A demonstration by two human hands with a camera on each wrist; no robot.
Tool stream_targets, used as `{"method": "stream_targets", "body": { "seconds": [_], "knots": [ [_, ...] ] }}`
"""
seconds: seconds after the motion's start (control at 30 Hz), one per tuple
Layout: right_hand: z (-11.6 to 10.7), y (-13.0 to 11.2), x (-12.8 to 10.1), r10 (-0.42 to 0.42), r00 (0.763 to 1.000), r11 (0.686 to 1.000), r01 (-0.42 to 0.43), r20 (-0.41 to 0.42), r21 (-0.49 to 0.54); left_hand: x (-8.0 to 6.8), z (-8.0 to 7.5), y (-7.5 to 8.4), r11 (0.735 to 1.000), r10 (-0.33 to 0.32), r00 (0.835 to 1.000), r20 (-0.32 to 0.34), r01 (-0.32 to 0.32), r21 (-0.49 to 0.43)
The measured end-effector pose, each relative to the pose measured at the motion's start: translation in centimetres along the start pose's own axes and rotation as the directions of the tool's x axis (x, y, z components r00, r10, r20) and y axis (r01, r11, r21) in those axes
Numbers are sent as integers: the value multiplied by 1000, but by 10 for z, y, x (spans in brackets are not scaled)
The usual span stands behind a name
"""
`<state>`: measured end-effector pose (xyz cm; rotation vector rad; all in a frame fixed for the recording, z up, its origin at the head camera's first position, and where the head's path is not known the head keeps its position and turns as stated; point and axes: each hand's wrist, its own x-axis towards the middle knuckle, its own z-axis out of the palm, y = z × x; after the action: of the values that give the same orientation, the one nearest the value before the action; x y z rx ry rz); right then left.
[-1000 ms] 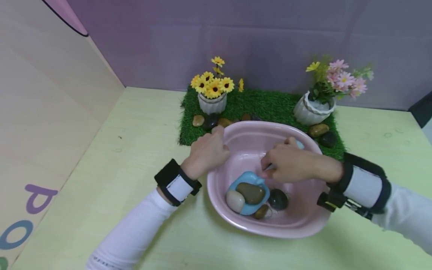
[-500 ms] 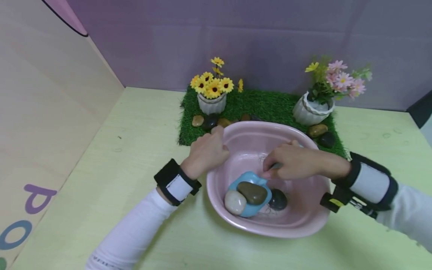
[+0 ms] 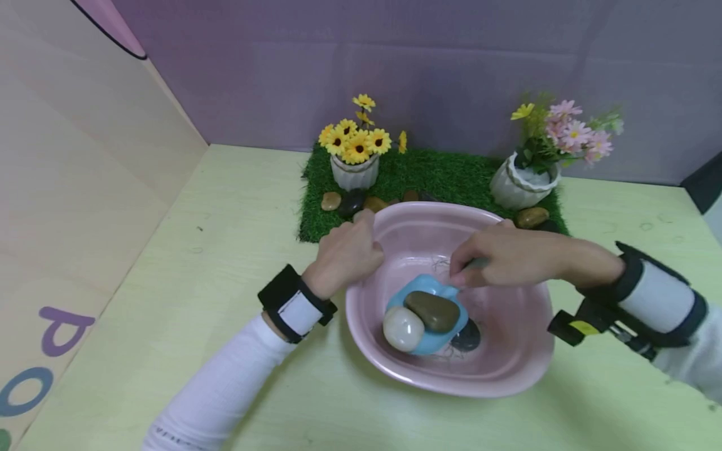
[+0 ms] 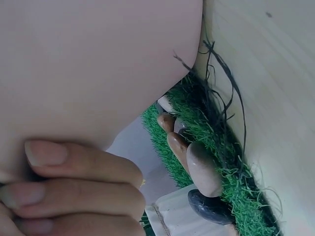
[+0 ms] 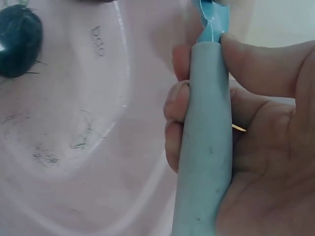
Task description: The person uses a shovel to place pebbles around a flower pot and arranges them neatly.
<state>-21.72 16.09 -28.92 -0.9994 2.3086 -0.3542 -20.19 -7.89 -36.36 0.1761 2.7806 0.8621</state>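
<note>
1. Head view: the right hand [image 3: 507, 257] is curled around the handle of a blue scoop [image 3: 431, 313], and the scoop's bowl sits low inside the pink basin [image 3: 524, 351] with a brown stone [image 3: 433, 311] and a white stone [image 3: 403, 328] riding in it. A dark stone [image 3: 467, 338] lies on the basin floor just beside the scoop. The left hand [image 3: 344, 254] has its fingers curled over the basin's far-left rim, steadying it. The basin sits on the pale green bench [image 3: 169, 263], touching the front edge of a grass mat [image 3: 440, 172] with a yellow flower pot [image 3: 355, 169], a pink flower pot [image 3: 524, 181] and a few loose pebbles.

2. Left wrist view: mostly basin wall up close. The fingers [image 4: 74, 187] are pressed together and bent against the rim. Past them you can see the mat [image 4: 206, 128] and a row of pebbles [image 4: 204, 169].

3. Right wrist view: the scoop handle [image 5: 204, 137] runs through the palm, thumb and fingers wrapped tight around it. The dark stone [image 5: 18, 33] sits at the far side of the basin floor, with some stray dark fibres scattered about.

4. My read: this looks like the lifting step, two stones loaded and one left. Next up probably needs a level scoop, since the white stone sits near the lip and could roll off.
</note>
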Motion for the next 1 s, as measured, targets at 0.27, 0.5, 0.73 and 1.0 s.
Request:
{"method": "stream_targets", "body": {
  "seconds": [0.27, 0.5, 0.73, 1.0],
  "knots": [
    [-16, -7, -9, 27, 1000, 999, -28, -6, -30, 0, -1, 1, 1000, -12, 1000, -7, 12, 7],
    [-22, -4, -15, -15, 999, 996, 12, -36, -87, 0, -1, 1, 1000, -10, 1000, 9, 10, -6],
    [-29, -5, -18, 46, 998, 997, -49, -54, -60, -1, 0, 0, 1000, 0, 1000, 0, 0, 2],
    [-38, -3, -17, 126, 988, 992, -127, -94, -4, -1, 0, 0, 1000, 4, 1000, -11, -4, 15]
  ]
}}
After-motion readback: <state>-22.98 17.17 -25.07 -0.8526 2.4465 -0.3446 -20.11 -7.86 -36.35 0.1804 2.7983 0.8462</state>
